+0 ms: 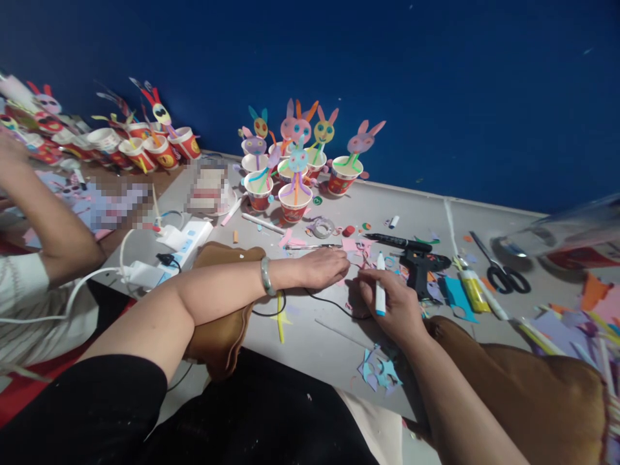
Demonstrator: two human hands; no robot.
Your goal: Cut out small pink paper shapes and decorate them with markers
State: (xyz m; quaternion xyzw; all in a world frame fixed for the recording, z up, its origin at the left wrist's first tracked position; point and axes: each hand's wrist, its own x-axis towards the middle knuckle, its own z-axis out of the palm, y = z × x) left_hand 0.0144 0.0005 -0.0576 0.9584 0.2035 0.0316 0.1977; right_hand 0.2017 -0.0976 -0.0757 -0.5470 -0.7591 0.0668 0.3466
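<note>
My right hand [394, 300] grips a white marker pen [380, 284] with a blue end, held nearly upright over the table. Close to it on the left, my left hand [327, 267] rests over pink paper scraps with its fingers pressed together. Whatever those fingertips may hold is too small to make out. A pen-like dark rod [312, 247] lies just beyond the left hand. Past the right hand lie a black marker [402, 242] and a black glue gun [419, 268]. Blue paper offcuts [380, 371] with round holes are nearer my body.
Paper cups [295, 210] with rabbit figures stand along the blue wall. To the right are scissors [498, 265], a yellow glue tube [472, 287] and coloured paper. At left, a power strip [186, 248] with cables sits near another person's arm [53, 206]. A tape roll [329, 226] lies mid-table.
</note>
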